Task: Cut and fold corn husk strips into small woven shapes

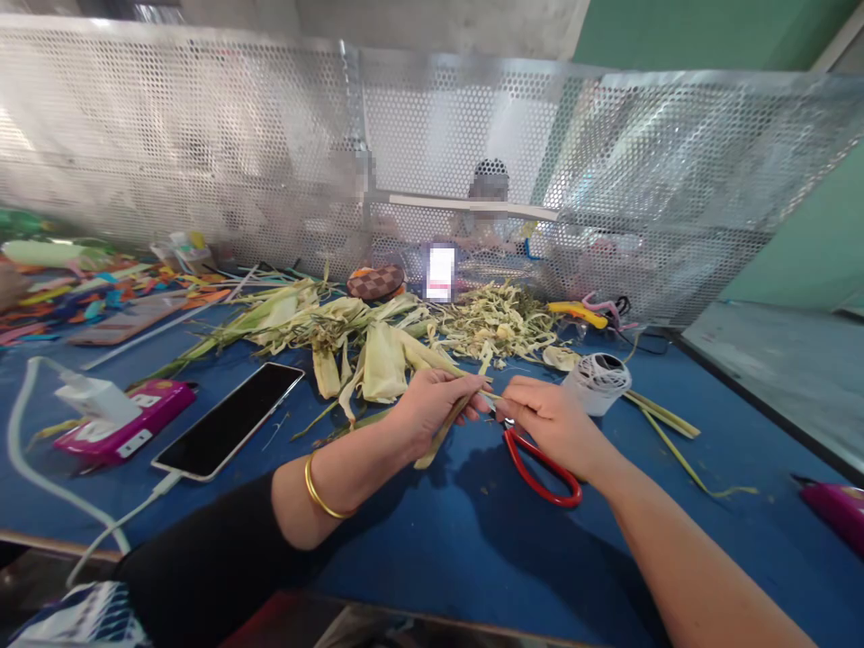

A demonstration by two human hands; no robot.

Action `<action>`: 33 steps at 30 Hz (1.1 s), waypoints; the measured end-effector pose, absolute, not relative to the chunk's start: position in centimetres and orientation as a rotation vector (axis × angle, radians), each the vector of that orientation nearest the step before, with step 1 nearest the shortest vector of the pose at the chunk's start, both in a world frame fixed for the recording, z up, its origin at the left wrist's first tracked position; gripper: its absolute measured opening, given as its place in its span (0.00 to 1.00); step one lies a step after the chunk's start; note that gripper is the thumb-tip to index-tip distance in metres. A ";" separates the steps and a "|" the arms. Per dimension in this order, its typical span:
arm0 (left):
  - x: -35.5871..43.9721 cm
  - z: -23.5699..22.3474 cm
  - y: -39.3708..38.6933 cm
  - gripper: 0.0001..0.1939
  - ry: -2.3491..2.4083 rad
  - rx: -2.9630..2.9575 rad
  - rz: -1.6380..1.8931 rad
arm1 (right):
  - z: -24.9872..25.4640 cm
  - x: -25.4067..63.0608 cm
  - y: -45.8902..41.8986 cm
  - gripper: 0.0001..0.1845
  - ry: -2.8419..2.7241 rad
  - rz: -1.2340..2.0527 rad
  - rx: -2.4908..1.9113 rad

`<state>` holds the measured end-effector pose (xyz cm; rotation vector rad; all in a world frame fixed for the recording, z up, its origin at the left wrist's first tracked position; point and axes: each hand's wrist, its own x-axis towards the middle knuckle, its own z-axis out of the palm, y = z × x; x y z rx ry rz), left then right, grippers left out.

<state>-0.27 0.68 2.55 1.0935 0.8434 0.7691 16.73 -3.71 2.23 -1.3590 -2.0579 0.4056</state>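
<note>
My left hand (438, 400) is closed around pale green-yellow corn husk strips (438, 441), one end hanging below the palm. Opposite it, my right hand (553, 418) pinches a thin piece of husk where the fingertips of both hands nearly meet. Red-handled scissors (573, 495) are just under my right hand, their blades partly hidden by the fingers; whether that hand touches them I cannot tell. Beyond my hands lies a heap of wide corn husks (384, 364), with a pile of shredded husk (499, 319) to its right. A white spool of string or wire (598, 382) stands beside my right hand.
On the blue table (405, 558) a phone (229, 423) is charging by a magenta power strip (128, 423). Colourful strips (87, 288) lie far left. A checkered pouch (376, 282) and yellow-handled tool (577, 313) sit before a perforated metal screen (270, 153); a person is behind it.
</note>
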 end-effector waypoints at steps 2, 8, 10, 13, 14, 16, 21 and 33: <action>-0.2 2.4 0.7 0.09 0.849 1.070 0.792 | 2.1 16.8 -3.7 0.20 -2.100 0.382 -1.389; -0.3 2.4 1.3 0.10 0.836 0.930 0.811 | 2.2 16.5 -3.9 0.12 -1.858 -0.286 -1.355; -0.2 2.3 1.2 0.11 0.787 0.905 0.797 | 2.2 16.1 -4.2 0.12 -1.771 -0.312 -1.322; 0.1 2.0 0.7 0.12 0.734 0.893 0.776 | 1.4 15.4 -4.3 0.13 -1.759 0.006 -1.418; 0.3 1.9 0.4 0.12 0.719 0.895 0.783 | 1.0 15.3 -4.1 0.13 -1.748 0.129 -1.475; 0.6 1.8 -0.2 0.15 0.675 0.902 0.794 | 0.1 15.0 -3.7 0.13 -1.699 0.301 -1.564; 1.0 1.0 -0.3 0.21 0.584 1.024 0.774 | -0.6 14.9 -2.9 0.13 -1.466 0.627 -1.407; -0.3 1.4 2.0 0.15 0.589 0.913 0.666 | 0.5 15.9 -3.8 0.10 -1.800 -0.079 -1.436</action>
